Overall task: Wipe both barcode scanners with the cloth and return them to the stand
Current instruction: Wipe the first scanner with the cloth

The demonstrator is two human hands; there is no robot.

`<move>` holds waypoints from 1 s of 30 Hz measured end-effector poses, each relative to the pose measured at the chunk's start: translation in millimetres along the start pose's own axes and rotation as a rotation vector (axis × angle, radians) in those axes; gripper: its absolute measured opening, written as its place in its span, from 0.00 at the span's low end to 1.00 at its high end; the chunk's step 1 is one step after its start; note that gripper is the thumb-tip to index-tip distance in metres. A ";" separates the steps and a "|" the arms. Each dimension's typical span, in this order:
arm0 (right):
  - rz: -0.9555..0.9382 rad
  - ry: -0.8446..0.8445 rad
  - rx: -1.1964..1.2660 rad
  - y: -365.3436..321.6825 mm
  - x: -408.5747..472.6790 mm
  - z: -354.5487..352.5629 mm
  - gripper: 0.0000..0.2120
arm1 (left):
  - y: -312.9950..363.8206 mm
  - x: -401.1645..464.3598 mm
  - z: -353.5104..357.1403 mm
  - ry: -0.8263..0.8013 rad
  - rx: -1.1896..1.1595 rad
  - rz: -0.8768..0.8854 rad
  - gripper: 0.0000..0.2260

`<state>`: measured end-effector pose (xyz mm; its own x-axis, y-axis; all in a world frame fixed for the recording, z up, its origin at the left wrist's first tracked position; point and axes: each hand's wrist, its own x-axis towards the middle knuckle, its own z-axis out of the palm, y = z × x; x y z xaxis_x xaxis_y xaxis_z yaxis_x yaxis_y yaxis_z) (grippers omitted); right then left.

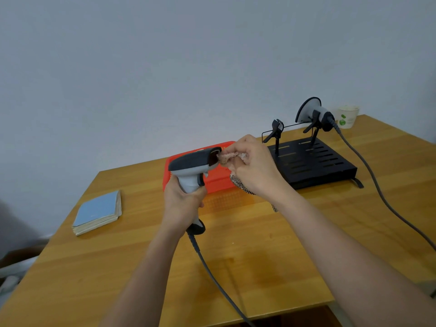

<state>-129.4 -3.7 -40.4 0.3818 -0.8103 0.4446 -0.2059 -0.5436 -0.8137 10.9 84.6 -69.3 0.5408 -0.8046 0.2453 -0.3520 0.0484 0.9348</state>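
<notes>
Wooden and honey-coloured, the table fills the lower half of the frame beneath a plain pale wall. At the left, near the table's edge, lies a small stack of blue-covered booklets. Toward the centre, the left hand wraps its fingers round the handle of a grey and black barcode scanner, holding it upright above the table with the scan window facing right; its grey cable drops from the bottom of the handle and runs down to the lower edge of the frame. Behind the scanner, an orange-red basket sits on the table. Just right of centre, the right hand bunches a pinkish cloth in curled fingers and presses it against the scanner's window; a checked part of the cloth hangs below the palm. Further right, a black slotted stand rests on the table, well apart from the hands. Its left clip holds nothing, while its right clip grips a second scanner, head tilted up toward the upper left. That scanner's own cable trails off to the right edge of the frame. Behind it, at the table's far right corner, stands a white paper cup with a green mark.
</notes>
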 end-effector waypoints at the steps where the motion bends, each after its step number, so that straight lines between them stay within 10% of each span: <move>1: -0.005 -0.001 0.005 -0.9 -1.2 0.8 0.14 | 0.1 0.0 0.3 -0.002 -0.003 0.002 0.11; 11: 0.090 -0.139 0.274 1.9 -10.5 -6.0 0.13 | -0.9 -4.5 -2.1 0.008 -0.016 -0.036 0.10; 30: -0.041 -0.064 0.011 -6.4 -6.0 0.5 0.03 | -3.2 -5.2 -0.3 0.037 -0.001 -0.046 0.12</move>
<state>-129.9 4.7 -38.0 0.4469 -0.7711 0.4534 -0.1785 -0.5735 -0.7995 9.4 88.8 -73.5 0.5839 -0.7838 0.2116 -0.3254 0.0129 0.9455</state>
